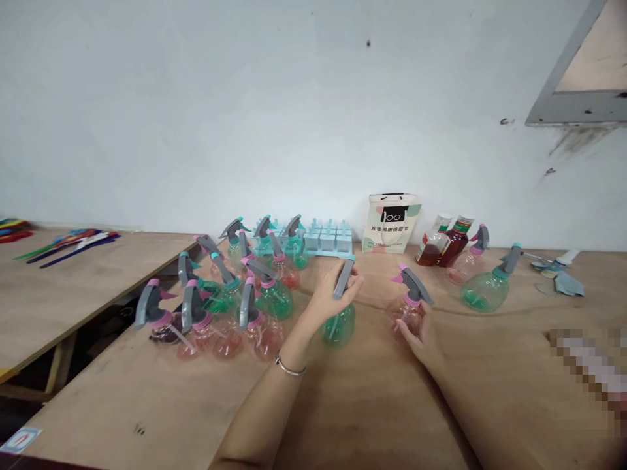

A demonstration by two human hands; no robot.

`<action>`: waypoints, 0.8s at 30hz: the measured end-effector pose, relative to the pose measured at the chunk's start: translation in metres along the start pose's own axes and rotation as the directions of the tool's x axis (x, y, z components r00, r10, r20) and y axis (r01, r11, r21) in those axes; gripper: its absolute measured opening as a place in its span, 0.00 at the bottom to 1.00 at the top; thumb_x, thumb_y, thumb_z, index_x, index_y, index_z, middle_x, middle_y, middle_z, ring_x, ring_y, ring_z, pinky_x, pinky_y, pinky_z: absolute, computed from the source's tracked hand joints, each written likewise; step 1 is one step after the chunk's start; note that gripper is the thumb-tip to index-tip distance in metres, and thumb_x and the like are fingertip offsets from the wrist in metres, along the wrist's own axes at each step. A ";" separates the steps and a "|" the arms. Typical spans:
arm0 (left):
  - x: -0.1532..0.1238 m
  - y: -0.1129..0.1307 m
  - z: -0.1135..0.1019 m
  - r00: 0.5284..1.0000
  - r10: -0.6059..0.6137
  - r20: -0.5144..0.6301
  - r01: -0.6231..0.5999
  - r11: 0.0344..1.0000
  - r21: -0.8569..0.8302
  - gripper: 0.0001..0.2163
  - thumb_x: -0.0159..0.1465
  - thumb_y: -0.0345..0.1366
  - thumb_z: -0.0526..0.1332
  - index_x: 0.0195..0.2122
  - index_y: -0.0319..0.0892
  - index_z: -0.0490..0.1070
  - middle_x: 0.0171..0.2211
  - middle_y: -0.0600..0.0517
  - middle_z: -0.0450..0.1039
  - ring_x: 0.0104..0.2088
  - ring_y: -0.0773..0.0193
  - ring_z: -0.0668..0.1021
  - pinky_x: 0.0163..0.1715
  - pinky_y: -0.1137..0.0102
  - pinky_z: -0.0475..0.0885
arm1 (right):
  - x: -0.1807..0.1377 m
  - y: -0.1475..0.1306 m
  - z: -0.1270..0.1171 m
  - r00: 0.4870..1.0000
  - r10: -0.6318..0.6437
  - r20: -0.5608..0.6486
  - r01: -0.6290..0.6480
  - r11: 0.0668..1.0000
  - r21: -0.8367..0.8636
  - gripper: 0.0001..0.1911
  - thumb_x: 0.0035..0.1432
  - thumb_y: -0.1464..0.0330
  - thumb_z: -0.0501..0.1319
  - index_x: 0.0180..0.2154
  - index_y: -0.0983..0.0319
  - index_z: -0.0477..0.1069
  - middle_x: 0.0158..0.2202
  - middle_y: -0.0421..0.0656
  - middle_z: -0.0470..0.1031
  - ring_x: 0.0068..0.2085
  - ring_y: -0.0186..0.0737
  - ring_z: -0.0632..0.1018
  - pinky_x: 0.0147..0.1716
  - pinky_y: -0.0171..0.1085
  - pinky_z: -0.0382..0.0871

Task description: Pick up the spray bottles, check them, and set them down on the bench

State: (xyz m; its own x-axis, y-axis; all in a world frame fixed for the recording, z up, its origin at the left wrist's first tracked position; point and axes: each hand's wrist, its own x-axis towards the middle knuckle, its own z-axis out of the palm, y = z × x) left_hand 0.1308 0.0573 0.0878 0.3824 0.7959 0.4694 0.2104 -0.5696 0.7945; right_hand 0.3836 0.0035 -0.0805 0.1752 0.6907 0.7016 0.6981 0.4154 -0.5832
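Observation:
My left hand (329,292) is closed around the grey trigger head of a green spray bottle (339,324) standing on the wooden table (372,398). My right hand (420,333) cups the round body of a pink spray bottle (404,311) with a grey and pink head. A cluster of several green and pink spray bottles (230,300) stands to the left of my left hand. Another green spray bottle (484,287) stands apart at the right.
A pale blue ice mould tray (328,238), a small paper bag (390,223) and two bottles of dark liquid (443,243) line the wall. A second table (49,294) on the left carries coloured strips (68,243). Small scraps (558,274) lie far right.

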 end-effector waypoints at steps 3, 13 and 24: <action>0.000 0.000 0.001 0.996 0.027 -0.084 -0.023 0.999 0.040 0.07 0.62 0.40 0.60 0.30 0.44 0.66 0.23 0.56 0.68 0.24 0.66 0.71 0.29 0.71 0.64 | 0.002 -0.003 -0.001 1.000 0.014 0.008 -0.014 1.000 0.017 0.33 0.62 0.55 0.60 0.62 0.58 0.53 0.54 0.53 0.70 0.55 0.56 0.74 0.57 0.59 0.68; 0.009 -0.032 0.013 0.945 -0.045 -0.325 0.090 0.988 0.123 0.07 0.58 0.39 0.64 0.36 0.45 0.70 0.30 0.52 0.74 0.36 0.59 0.77 0.45 0.65 0.68 | -0.004 0.012 0.003 1.000 -0.011 -0.016 0.011 0.999 -0.030 0.37 0.61 0.55 0.61 0.65 0.60 0.50 0.56 0.55 0.68 0.57 0.58 0.73 0.57 0.61 0.68; 0.015 -0.119 0.028 0.829 0.071 -0.555 0.150 0.928 0.342 0.29 0.57 0.41 0.67 0.58 0.41 0.62 0.52 0.41 0.73 0.55 0.50 0.75 0.57 0.55 0.66 | -0.003 0.009 0.003 1.000 -0.021 -0.004 0.021 1.000 0.021 0.36 0.62 0.57 0.62 0.65 0.60 0.51 0.57 0.54 0.68 0.57 0.55 0.73 0.59 0.58 0.67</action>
State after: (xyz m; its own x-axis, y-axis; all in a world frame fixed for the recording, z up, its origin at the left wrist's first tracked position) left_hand 0.1367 0.1308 -0.0102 -0.1676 0.7331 0.6591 0.5606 -0.4791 0.6754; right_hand 0.3874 0.0070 -0.0886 0.1632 0.6792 0.7156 0.6871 0.4423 -0.5765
